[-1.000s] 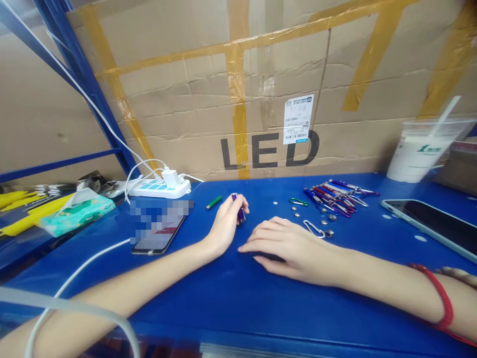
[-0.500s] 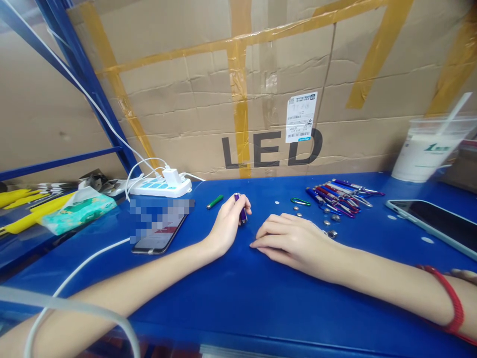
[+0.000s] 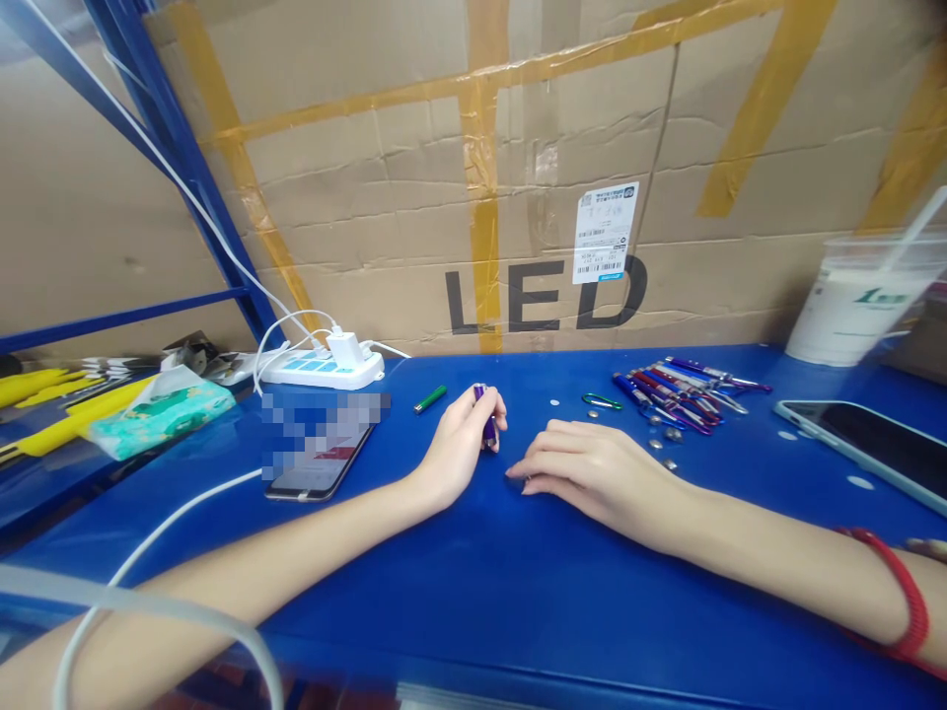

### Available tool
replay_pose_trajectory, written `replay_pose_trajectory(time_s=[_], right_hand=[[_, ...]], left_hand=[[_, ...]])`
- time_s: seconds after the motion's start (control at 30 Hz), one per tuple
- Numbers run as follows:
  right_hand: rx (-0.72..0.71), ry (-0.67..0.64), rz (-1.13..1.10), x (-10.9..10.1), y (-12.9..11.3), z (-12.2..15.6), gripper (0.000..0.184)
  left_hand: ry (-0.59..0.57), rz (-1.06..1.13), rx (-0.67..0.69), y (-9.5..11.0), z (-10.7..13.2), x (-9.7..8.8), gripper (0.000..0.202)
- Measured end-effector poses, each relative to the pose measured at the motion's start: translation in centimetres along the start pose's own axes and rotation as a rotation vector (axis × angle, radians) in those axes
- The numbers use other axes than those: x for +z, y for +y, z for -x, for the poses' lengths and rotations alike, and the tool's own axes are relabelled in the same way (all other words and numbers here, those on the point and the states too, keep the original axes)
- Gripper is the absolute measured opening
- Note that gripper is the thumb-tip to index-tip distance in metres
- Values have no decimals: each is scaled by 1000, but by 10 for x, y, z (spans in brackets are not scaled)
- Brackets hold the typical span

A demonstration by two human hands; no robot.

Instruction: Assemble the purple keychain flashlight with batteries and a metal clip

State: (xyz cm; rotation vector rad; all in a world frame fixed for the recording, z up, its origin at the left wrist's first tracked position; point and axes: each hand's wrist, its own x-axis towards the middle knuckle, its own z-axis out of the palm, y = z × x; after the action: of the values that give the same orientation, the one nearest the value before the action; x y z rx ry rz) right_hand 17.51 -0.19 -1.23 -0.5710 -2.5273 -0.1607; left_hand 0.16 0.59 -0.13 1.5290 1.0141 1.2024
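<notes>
My left hand (image 3: 463, 449) is closed round a small purple metal tube (image 3: 489, 429), which stands nearly upright with its top end showing. To the right, my right hand (image 3: 592, 473) hovers low over the blue table with bent fingers, thumb and forefinger pinched together. Something tiny and dark may sit between those fingertips, too small to make out. Beyond the right hand lie several small silver button cells (image 3: 655, 445) and a green carabiner (image 3: 602, 401). A green metal tube (image 3: 430, 399) rests to the left of my left hand.
A pile of blue, red and purple metal tubes (image 3: 677, 390) lies at the back right. Phones lie left (image 3: 326, 463) and right (image 3: 865, 439). A power strip (image 3: 326, 370) with white cables, a drink cup (image 3: 850, 306) and a large carton (image 3: 370, 217) stand behind.
The whole view has shifted slightly. My right thumb and forefinger have parted a little at the tips. My left hand keeps its hold on the purple tube.
</notes>
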Motion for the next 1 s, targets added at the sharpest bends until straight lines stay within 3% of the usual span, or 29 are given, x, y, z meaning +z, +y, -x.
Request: replay_pose_trajectory(time_s=[0.37,0.5,0.67,0.83,1.0], right_hand=[[128,-19,1,-3,1,-1,15],[114,13,4,-2,0,-1,13],[108,210,-5,-3,-1,0,12],[101,442,-5,-11,-5,0,11],[100,506,19,-14,-8,-1,13]], left_hand=[[-11,-22,19,0,0,0,29],[-23,-44,22,0,0,0,29],[-48,-126,60,-3,0,0,26],[-88,-360,218,1,6,2,20],[-221,-452,285,5,9,3,17]])
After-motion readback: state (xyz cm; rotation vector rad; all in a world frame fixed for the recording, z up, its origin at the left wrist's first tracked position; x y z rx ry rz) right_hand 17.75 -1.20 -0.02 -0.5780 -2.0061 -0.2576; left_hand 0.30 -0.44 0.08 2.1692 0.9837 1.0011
